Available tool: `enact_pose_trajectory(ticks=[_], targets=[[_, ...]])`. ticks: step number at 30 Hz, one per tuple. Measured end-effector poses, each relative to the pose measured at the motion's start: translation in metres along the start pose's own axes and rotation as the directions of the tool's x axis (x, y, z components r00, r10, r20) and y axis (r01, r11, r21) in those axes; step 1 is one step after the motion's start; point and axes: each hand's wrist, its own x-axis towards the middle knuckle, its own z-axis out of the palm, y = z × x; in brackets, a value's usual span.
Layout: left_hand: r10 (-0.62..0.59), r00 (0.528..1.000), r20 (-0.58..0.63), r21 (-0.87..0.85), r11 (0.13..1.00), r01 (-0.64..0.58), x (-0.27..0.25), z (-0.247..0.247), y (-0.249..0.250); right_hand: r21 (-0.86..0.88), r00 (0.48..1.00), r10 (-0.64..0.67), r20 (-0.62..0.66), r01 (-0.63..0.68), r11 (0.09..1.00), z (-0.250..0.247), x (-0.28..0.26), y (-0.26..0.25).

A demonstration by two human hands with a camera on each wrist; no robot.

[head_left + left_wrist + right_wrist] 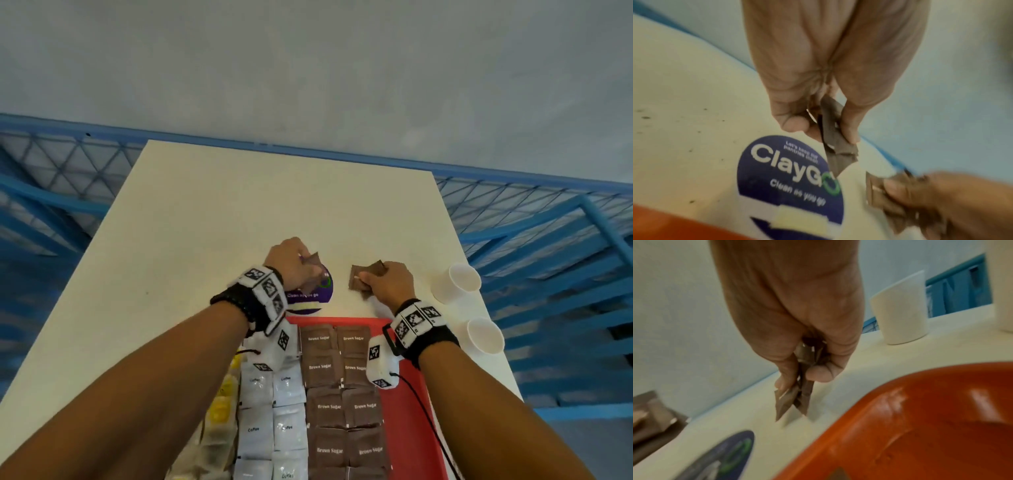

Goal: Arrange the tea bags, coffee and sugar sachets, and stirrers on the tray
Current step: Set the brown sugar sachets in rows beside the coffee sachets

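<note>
Beyond the far rim of the red tray (407, 387), my left hand (291, 263) pinches brown sugar sachets (312, 262) above a round sticker; the left wrist view shows them edge-on between thumb and fingers (833, 129). My right hand (387, 282) grips a small bunch of brown sugar sachets (366, 275), seen hanging from the fingers (795, 400). On the tray lie two columns of brown sugar sachets (340, 407), two columns of white coffee sachets (272, 421), and yellow-tagged tea bags (219, 411) at the left. No stirrers are in view.
Two white paper cups (460, 279) (484, 334) stand on the white table (205, 222) near its right edge. A purple round sticker (308, 299) lies flat just past the tray. Blue railings and mesh surround the table.
</note>
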Motion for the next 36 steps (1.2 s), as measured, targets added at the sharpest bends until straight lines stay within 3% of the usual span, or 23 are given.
enact_pose_trajectory(ticks=[1,3,6,10,14,16,18,20,22,26,30,34,36], targets=[[-0.051,0.998,-0.028,-0.187,0.981,0.045,-0.005,-0.009,-0.004,0.118,1.0,-0.017,-0.002,0.017,0.993,-0.008,-0.01,-0.002],[-0.125,0.992,0.005,-0.512,0.852,0.11,-0.025,-0.024,-0.008,0.351,0.998,-0.032,0.052,0.012,0.936,-0.025,-0.043,-0.012],[-0.156,0.978,0.139,-0.742,0.638,0.208,-0.069,-0.03,-0.014,0.531,0.973,-0.132,0.188,0.013,0.847,-0.047,-0.113,-0.024],[-0.077,0.944,0.321,-0.804,0.504,0.315,-0.145,-0.007,-0.022,0.642,0.914,-0.239,0.328,-0.03,0.766,-0.047,-0.202,-0.019],[-0.118,0.912,0.393,-0.812,0.421,0.404,-0.209,0.029,-0.035,0.667,0.901,-0.248,0.356,-0.06,0.742,-0.028,-0.265,-0.01],[-0.13,0.899,0.418,-0.853,0.285,0.437,-0.237,0.042,-0.043,0.66,0.9,-0.265,0.346,-0.033,0.751,-0.017,-0.292,-0.003],[-0.11,0.879,0.464,-0.872,0.117,0.475,-0.266,0.048,-0.049,0.557,0.915,-0.266,0.303,0.056,0.829,-0.004,-0.316,0.005],[0.01,0.837,0.547,-0.837,-0.017,0.547,-0.29,0.054,-0.054,0.457,0.931,-0.246,0.269,0.101,0.884,0.009,-0.336,0.012],[0.091,0.81,0.58,-0.814,0.014,0.581,-0.306,0.056,-0.055,0.413,0.939,-0.246,0.238,0.131,0.901,0.017,-0.35,0.016],[0.084,0.844,0.53,-0.847,0.095,0.523,-0.324,0.059,-0.049,0.223,0.916,-0.386,0.113,0.355,0.908,0.019,-0.359,0.022],[0.055,0.856,0.514,-0.855,0.119,0.505,-0.331,0.057,-0.043,0.131,0.891,-0.448,0.073,0.437,0.89,0.01,-0.371,0.015],[0.097,0.88,0.465,-0.872,0.224,0.436,-0.336,0.049,-0.048,0.331,0.911,-0.402,0.095,0.352,0.876,-0.011,-0.376,0.013],[0.076,0.896,0.438,-0.882,0.229,0.412,-0.337,0.046,-0.053,0.446,0.918,-0.378,0.117,0.292,0.846,-0.022,-0.379,0.013]])
